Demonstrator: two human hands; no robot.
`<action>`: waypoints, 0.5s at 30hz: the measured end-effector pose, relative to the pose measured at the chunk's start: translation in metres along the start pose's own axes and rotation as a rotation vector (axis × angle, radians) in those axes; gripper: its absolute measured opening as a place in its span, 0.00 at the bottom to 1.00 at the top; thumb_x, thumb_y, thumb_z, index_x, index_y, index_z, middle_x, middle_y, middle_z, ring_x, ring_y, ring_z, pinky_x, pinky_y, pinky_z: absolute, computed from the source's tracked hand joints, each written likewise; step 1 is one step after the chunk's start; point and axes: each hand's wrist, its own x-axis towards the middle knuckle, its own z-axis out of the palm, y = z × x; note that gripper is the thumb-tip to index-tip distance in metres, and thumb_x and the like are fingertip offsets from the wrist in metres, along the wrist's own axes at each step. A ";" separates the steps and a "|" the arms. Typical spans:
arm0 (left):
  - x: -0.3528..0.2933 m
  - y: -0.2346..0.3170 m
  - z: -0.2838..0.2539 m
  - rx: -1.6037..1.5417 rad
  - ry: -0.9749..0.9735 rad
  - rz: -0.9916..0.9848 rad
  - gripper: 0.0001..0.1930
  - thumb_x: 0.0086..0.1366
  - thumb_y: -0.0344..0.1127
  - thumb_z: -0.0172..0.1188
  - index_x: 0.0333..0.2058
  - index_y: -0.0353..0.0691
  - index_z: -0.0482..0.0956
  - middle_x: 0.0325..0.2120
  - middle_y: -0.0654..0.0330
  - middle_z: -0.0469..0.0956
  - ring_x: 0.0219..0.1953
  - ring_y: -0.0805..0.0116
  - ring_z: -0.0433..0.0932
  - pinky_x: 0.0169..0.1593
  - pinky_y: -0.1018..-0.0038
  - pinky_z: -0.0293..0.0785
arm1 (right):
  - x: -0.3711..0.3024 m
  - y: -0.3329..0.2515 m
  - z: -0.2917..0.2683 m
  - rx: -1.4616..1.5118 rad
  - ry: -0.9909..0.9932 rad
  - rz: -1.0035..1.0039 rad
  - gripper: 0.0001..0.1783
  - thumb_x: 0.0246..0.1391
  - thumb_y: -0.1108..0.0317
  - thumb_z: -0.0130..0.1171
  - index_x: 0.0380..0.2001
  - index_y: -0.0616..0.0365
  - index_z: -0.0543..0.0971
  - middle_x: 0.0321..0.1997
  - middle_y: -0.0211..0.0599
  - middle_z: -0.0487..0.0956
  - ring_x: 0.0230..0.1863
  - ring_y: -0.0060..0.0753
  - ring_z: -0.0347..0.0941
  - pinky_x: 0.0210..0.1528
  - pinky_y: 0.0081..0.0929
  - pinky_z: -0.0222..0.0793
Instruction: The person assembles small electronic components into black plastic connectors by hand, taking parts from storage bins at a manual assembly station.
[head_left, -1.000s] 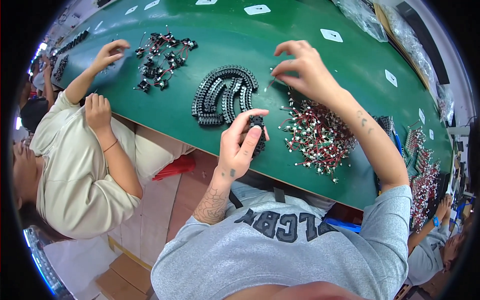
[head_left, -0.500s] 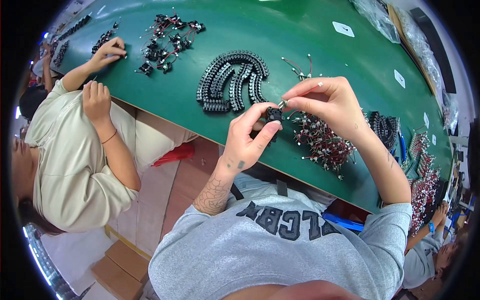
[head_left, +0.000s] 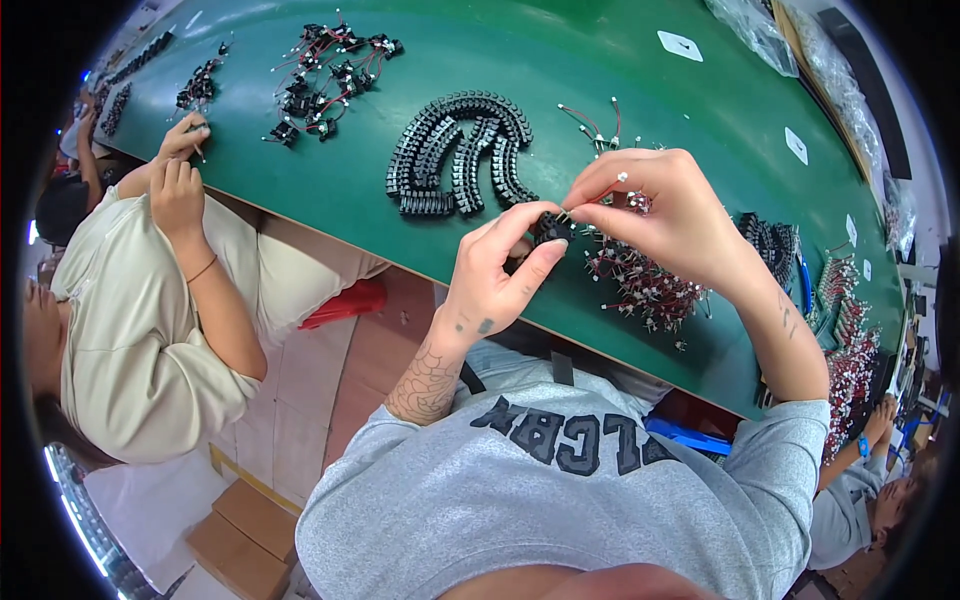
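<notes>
My left hand (head_left: pixel 492 272) is closed around a small black plastic part (head_left: pixel 550 230), gripped between thumb and fingers above the table's near edge. Pinched in my right hand (head_left: pixel 680 210) is a thin red-wired lead (head_left: pixel 603 190) with a small white plug at its free end. The lead's other end meets the top of the black part; my fingertips hide whether it sits inside. Beyond my left hand, curved rows of similar black parts (head_left: pixel 455 105) lie on the green table (head_left: pixel 590 50). A heap of red and white plugged leads (head_left: pixel 650 290) lies under my right hand.
Wired black parts (head_left: pixel 325 85) lie scattered at the far left. At left sits a co-worker in a light shirt (head_left: pixel 150 330), hands by the table edge. More black rows (head_left: pixel 770 245) and a pile of leads (head_left: pixel 850 350) are to the right, where another person sits.
My right fingertips have come in closer over the black part, bringing the lead's end to it. My left hand stays nearly still. The co-worker's hand at left has drawn back toward their body.
</notes>
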 end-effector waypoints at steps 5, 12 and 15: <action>-0.001 -0.006 0.003 0.145 -0.014 0.059 0.13 0.58 0.28 0.61 0.43 0.34 0.77 0.24 0.63 0.76 0.17 0.75 0.66 0.22 0.80 0.63 | 0.005 -0.002 -0.003 -0.128 -0.115 -0.030 0.03 0.45 0.79 0.61 0.27 0.64 0.80 0.30 0.33 0.80 0.25 0.27 0.70 0.27 0.21 0.64; -0.001 -0.003 0.008 0.309 0.050 0.162 0.12 0.57 0.29 0.62 0.41 0.32 0.78 0.20 0.64 0.75 0.15 0.75 0.65 0.21 0.80 0.62 | 0.011 0.006 -0.001 -0.083 -0.215 0.014 0.01 0.46 0.78 0.61 0.26 0.64 0.80 0.28 0.33 0.79 0.23 0.26 0.69 0.25 0.21 0.64; 0.000 -0.010 0.010 0.233 0.099 0.158 0.12 0.57 0.29 0.62 0.41 0.33 0.78 0.21 0.64 0.75 0.16 0.76 0.65 0.21 0.80 0.62 | 0.029 0.013 -0.014 0.102 -0.337 0.170 0.01 0.46 0.78 0.62 0.25 0.64 0.80 0.26 0.33 0.79 0.22 0.25 0.69 0.25 0.20 0.65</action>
